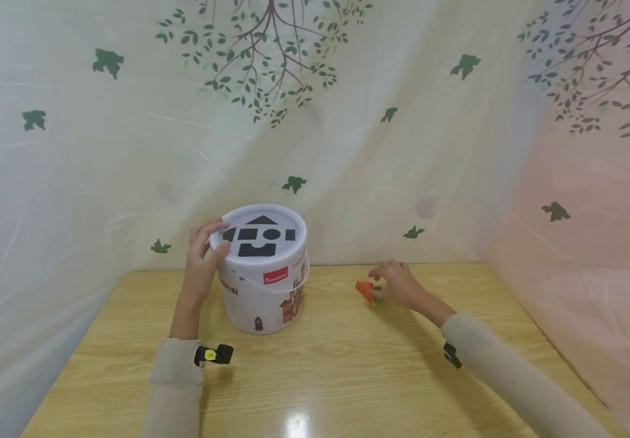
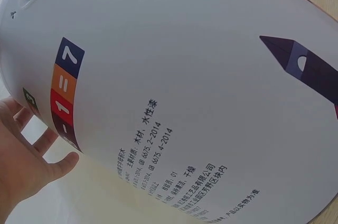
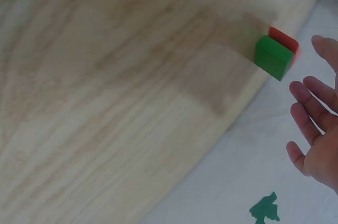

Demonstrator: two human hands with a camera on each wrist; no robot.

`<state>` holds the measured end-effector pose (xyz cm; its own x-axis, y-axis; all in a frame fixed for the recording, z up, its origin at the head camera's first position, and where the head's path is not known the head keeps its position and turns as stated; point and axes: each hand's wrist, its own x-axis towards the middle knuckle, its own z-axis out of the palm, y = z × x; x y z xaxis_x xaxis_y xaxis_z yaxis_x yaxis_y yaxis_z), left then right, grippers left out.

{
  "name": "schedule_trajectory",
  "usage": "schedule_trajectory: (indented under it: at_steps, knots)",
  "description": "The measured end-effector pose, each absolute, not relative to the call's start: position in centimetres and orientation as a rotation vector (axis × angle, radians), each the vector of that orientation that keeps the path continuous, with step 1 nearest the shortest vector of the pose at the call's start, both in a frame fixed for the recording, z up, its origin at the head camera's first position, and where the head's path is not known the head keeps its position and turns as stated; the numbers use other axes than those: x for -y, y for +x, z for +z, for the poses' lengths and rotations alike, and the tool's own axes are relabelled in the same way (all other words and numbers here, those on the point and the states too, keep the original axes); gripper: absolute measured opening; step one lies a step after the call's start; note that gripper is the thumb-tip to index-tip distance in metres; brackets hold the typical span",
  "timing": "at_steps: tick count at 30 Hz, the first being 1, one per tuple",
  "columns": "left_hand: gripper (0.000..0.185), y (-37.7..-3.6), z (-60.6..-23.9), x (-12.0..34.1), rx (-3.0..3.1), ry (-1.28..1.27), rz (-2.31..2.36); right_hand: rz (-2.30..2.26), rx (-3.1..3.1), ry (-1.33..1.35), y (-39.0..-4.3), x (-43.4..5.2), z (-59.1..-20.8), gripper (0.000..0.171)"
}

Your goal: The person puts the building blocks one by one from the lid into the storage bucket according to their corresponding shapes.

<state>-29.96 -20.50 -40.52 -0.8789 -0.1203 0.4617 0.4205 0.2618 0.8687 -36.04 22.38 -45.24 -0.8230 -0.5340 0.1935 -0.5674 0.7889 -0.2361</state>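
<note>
A white bucket (image 1: 260, 298) stands on the table, its lid (image 1: 287, 249) cut with black-looking shaped holes. My left hand (image 1: 202, 252) rests on the lid's left edge, fingers on the rim. In the left wrist view, that hand (image 2: 26, 160) lies along the edge beside the printed bucket wall (image 2: 174, 65). Right of the bucket, a red block (image 1: 364, 290) and a green block (image 1: 378, 295) sit close together. My right hand (image 1: 399, 285) hovers over them with fingers spread. The right wrist view shows the green block (image 3: 273, 57) in front of the red block (image 3: 285, 39), apart from the fingers (image 3: 306, 121).
A wooden table (image 1: 315, 377) carries everything. Behind it hangs a pale curtain (image 1: 359, 201) with printed branches and green leaf or bird shapes, close to the table's far edge. The bucket's white handle (image 1: 306, 274) hangs down its right side.
</note>
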Motion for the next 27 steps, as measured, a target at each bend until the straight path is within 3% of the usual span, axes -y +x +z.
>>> schedule_trajectory:
  at_steps: [6, 15, 27]
  knots:
    - [0.048, -30.0, -40.6, 20.6, 2.091, -0.283, -1.654, 0.347, 2.857, 0.887, -35.9, -22.6, -46.3, 0.046]
    - [0.048, -30.0, -40.6, 20.6, 2.098, -0.276, -1.652, 0.404, 2.844, 0.92, -36.3, -22.1, -47.3, 0.036]
    - [0.049, -30.0, -40.6, 20.7, 2.107, -0.267, -1.659, 0.43, 2.785, 0.999, -36.0, -21.2, -47.7, 0.037]
